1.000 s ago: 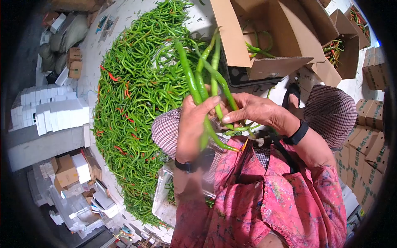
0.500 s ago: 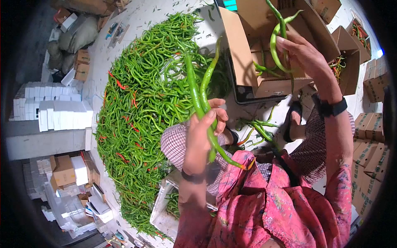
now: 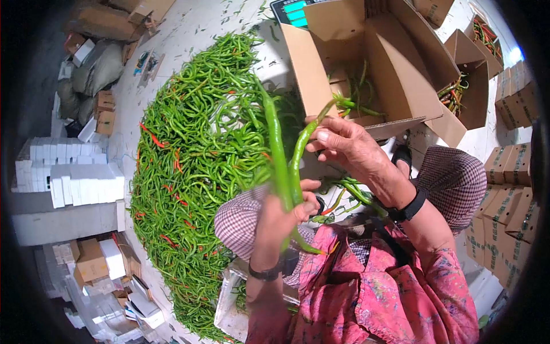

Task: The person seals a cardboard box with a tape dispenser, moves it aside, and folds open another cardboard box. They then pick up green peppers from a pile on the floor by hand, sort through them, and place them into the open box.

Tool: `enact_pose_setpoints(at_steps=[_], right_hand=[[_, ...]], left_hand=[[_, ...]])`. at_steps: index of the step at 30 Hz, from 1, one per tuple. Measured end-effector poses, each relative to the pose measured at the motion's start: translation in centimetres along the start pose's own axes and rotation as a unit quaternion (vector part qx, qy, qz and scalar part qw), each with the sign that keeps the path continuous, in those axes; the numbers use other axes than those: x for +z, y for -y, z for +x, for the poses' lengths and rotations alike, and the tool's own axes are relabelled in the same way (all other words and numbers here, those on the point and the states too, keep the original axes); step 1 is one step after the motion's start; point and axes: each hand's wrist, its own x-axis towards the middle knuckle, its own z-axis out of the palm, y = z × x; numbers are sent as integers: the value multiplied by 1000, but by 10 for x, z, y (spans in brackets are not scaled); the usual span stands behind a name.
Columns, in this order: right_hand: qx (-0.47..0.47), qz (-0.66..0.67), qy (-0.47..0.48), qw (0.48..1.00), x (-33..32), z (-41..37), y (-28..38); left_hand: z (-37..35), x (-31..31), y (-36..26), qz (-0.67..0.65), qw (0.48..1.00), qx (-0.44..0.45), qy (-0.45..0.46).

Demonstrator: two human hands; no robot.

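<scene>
My left hand is closed around two long green chili peppers that stand upright in front of me. My right hand has its fingers on the upper part of the shorter pepper, just in front of an open cardboard box with a few green peppers inside. A large pile of green peppers, dotted with a few red ones, spreads over the white floor to the left. Some loose peppers lie by my knee.
More open boxes with peppers stand at the right, and stacked closed cartons line the far right. White foam boxes and cardboard clutter are at the left. A white tray sits below my left arm. A digital scale peeks out at the top.
My right hand has dropped its peppers into the box and come back down to the peppers in my left hand. The left hand now holds two instead of several.
</scene>
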Motion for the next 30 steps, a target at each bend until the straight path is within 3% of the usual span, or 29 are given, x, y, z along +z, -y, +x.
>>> enact_pose_setpoints(at_steps=[4, 11, 13, 17, 20, 22, 24, 27, 28, 30], right_hand=[[-4, 53, -39, 998, -12, 1, -7], [-14, 96, -13, 995, -19, -1, -5], [-14, 108, -4, 994, -22, 0, -6], [-13, 94, -14, 995, -23, 0, -7], [-16, 110, -2, 994, -24, 0, -9], [-27, 128, 11, 991, -23, 0, -10], [-36, 107, 1, 994, -17, -1, -6], [-14, 61, 12, 998, -4, -7, -6], [-9, 48, 34, 998, -3, -7, -9], [-38, 25, 17, 999, -3, -7, -6]], left_hand=[[1, 2, 7, 69, 997, 8, 15], [8, 9, 2, 201, 979, -5, 11], [11, 10, 3, 289, 956, 49, 21], [13, 12, 5, 329, 939, 95, 28], [13, 10, 10, 303, 948, 95, 25], [15, 7, 10, 131, 990, 35, 32], [12, 14, 0, 129, 991, -21, -7], [11, 17, -5, 69, 996, -48, 32], [12, 15, 0, 7, 999, -3, 54], [16, 19, 3, -74, 997, 35, 12]])
